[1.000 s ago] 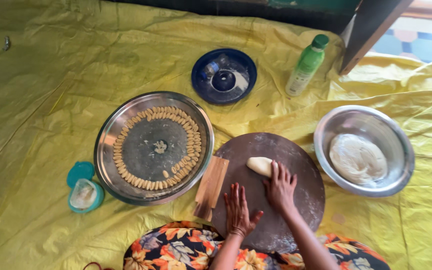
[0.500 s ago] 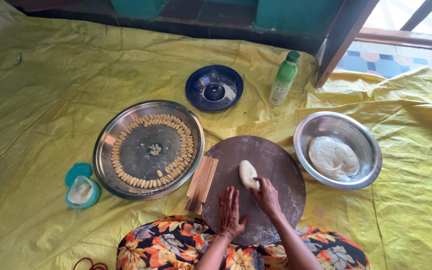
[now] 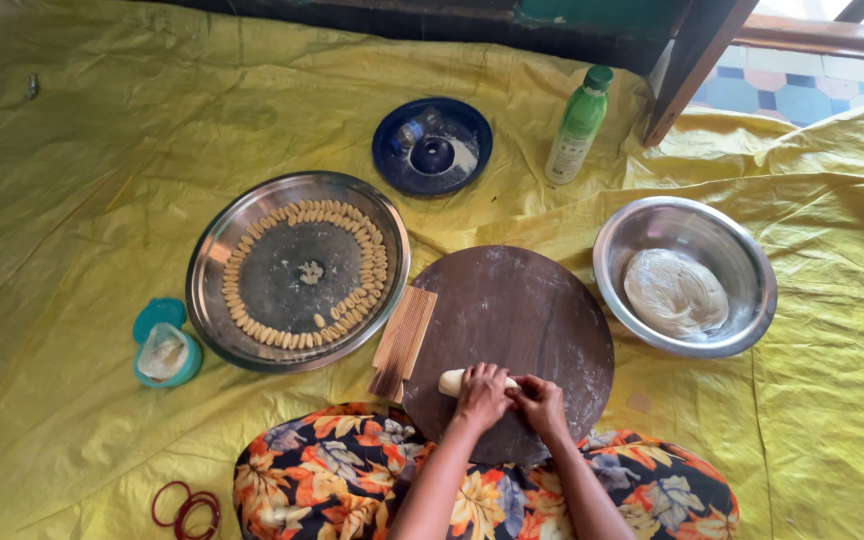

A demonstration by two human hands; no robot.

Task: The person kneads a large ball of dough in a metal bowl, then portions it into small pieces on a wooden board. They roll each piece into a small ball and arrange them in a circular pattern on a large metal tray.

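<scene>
A pale roll of dough point(image 3: 452, 382) lies on the near part of a round brown wooden board point(image 3: 522, 310). My left hand point(image 3: 482, 394) presses flat on top of the roll, covering most of it. My right hand point(image 3: 542, 403) rests on the roll's right end, touching the left hand. Only the roll's left tip shows. A small ridged wooden paddle point(image 3: 404, 340) lies against the board's left edge.
A steel tray point(image 3: 252, 225) ringed with several small shaped dough pieces sits left. A steel bowl point(image 3: 652, 220) holding a dough lump point(image 3: 675, 292) is right. Beyond are a blue plate point(image 3: 432, 147) and green bottle point(image 3: 579, 124). A teal tub point(image 3: 166, 353) and red bands point(image 3: 187, 507) lie near left.
The dough lump was near the board's middle under my right hand; now it is drawn out into a roll at the near edge with both hands on it.
</scene>
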